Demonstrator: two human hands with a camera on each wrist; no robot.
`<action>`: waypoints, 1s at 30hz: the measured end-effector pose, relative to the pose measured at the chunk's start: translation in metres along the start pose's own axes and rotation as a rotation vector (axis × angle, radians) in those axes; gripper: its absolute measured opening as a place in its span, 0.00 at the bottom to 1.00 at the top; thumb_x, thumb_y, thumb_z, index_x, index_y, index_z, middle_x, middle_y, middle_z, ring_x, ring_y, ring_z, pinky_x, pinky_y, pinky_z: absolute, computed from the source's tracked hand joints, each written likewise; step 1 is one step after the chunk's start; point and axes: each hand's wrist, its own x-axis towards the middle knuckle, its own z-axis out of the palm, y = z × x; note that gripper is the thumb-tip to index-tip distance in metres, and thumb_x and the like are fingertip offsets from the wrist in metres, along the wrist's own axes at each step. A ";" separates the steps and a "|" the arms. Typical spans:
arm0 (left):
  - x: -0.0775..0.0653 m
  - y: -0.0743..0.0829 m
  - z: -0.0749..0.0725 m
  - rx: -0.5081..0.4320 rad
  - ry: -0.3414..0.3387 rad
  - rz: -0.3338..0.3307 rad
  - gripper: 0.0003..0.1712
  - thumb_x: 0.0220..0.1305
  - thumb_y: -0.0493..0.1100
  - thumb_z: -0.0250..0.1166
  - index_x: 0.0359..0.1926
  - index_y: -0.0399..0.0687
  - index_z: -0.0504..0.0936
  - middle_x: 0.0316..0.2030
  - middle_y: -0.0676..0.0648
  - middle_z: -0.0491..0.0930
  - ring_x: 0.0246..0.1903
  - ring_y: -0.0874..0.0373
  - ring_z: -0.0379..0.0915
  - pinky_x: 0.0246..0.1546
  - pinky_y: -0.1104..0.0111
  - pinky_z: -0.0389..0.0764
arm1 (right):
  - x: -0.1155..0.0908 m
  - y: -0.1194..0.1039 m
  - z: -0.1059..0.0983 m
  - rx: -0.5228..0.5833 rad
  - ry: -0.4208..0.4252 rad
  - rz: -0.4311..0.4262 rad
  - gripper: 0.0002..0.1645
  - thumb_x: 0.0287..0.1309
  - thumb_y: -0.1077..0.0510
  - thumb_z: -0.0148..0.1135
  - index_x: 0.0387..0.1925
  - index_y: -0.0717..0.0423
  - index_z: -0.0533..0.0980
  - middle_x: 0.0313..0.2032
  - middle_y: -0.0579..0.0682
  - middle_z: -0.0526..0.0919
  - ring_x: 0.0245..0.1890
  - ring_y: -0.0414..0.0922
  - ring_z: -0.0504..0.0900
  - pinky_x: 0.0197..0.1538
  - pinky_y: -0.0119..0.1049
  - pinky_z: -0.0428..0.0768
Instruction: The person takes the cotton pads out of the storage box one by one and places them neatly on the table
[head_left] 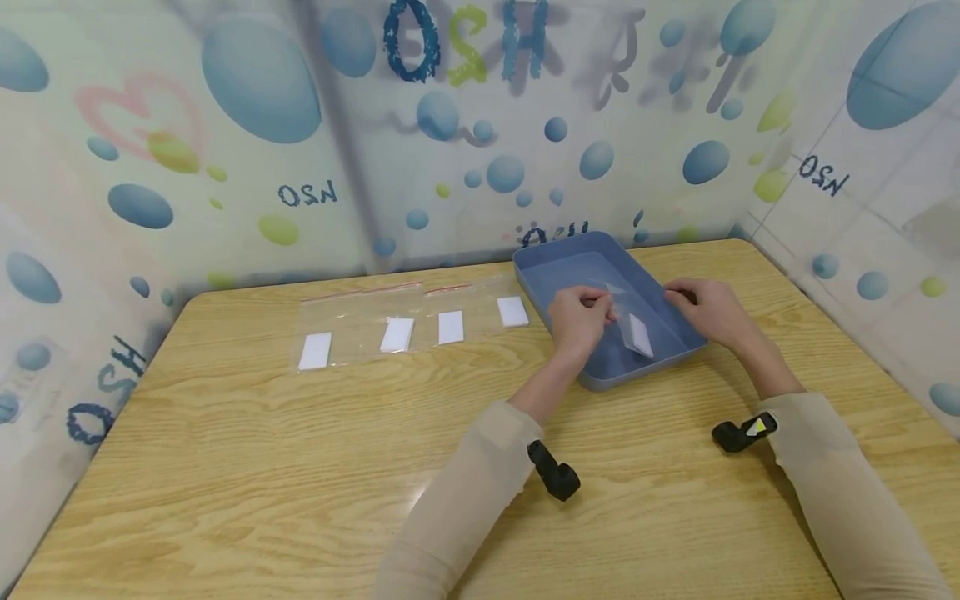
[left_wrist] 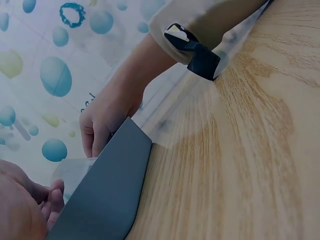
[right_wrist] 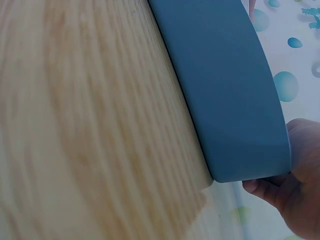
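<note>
A blue-grey tray (head_left: 540, 265) lies at the back right of the table. Over it, my left hand (head_left: 579, 321) pinches a clear zip bag by its upper part; a small white block (head_left: 637, 337) shows low in the bag. The left wrist view has the left hand (left_wrist: 22, 202) close behind the tray wall (left_wrist: 117, 185), with part of the clear bag (left_wrist: 75, 172) beyond. My right hand (head_left: 705, 312) holds the tray's right rim. Seen from the right wrist, the right hand (right_wrist: 305, 185) is at the tray's end, thumb under the wall's edge.
Left of the tray, several clear zip bags (head_left: 352, 321) lie in a row, each with a white block such as this one (head_left: 315, 350). The wooden table (head_left: 300, 483) meets a printed wall covering (head_left: 465, 167) at the back. Black wrist cameras (head_left: 553, 472) sit on both sleeves.
</note>
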 end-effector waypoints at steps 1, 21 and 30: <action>0.000 0.001 -0.002 -0.016 -0.003 -0.001 0.05 0.67 0.32 0.67 0.37 0.33 0.88 0.21 0.45 0.84 0.24 0.50 0.85 0.26 0.71 0.85 | 0.000 0.000 0.000 0.001 -0.001 0.000 0.19 0.76 0.60 0.51 0.54 0.73 0.78 0.44 0.69 0.84 0.37 0.56 0.80 0.38 0.46 0.77; 0.002 0.005 -0.039 -0.147 -0.056 -0.031 0.05 0.66 0.32 0.68 0.39 0.33 0.87 0.26 0.46 0.84 0.24 0.62 0.80 0.35 0.67 0.87 | 0.001 0.000 0.002 -0.014 0.018 -0.002 0.19 0.76 0.60 0.53 0.53 0.73 0.79 0.44 0.69 0.84 0.38 0.57 0.82 0.39 0.47 0.78; -0.003 0.007 -0.054 -0.200 -0.085 -0.022 0.06 0.67 0.31 0.67 0.41 0.32 0.86 0.29 0.44 0.84 0.25 0.62 0.81 0.35 0.69 0.87 | 0.002 0.000 0.002 -0.012 0.002 0.011 0.20 0.76 0.59 0.52 0.53 0.74 0.78 0.46 0.70 0.83 0.40 0.60 0.82 0.41 0.51 0.78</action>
